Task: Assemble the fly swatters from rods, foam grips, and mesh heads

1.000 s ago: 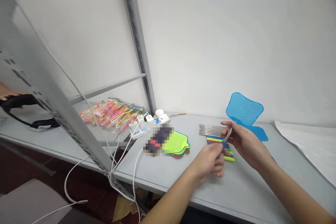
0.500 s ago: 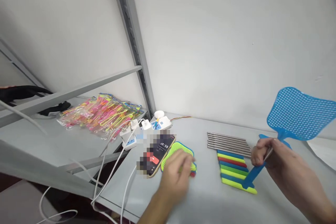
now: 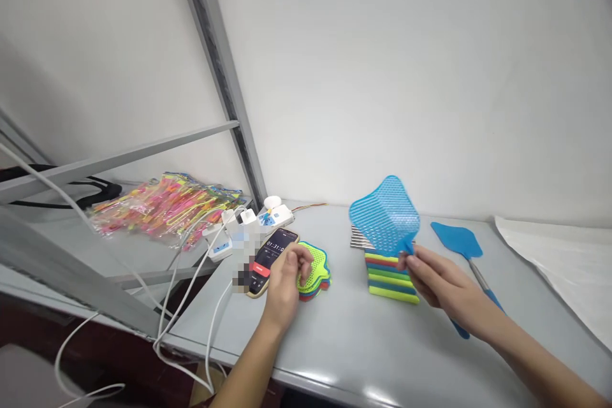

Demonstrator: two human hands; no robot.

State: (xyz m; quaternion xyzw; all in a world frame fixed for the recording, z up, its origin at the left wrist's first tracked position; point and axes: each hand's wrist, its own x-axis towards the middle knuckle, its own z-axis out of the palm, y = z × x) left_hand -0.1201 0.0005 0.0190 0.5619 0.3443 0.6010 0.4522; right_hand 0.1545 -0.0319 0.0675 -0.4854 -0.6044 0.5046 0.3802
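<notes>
Beside your loosely curled left hand (image 3: 285,284), the stacked swatter heads (image 3: 319,269) could scatter if a hasty grab snags them; your right hand (image 3: 442,282) pinches a blue swatter (image 3: 386,215).

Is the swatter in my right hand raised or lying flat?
Raised: your right hand holds the swatter up, its top overlapping the rods and wall.

Phone (image 3: 276,250) left of stacked swatter heads (image 3: 316,269) — handles (image 3: 393,287) to their right; rods (image 3: 359,240) behind the handles
</notes>
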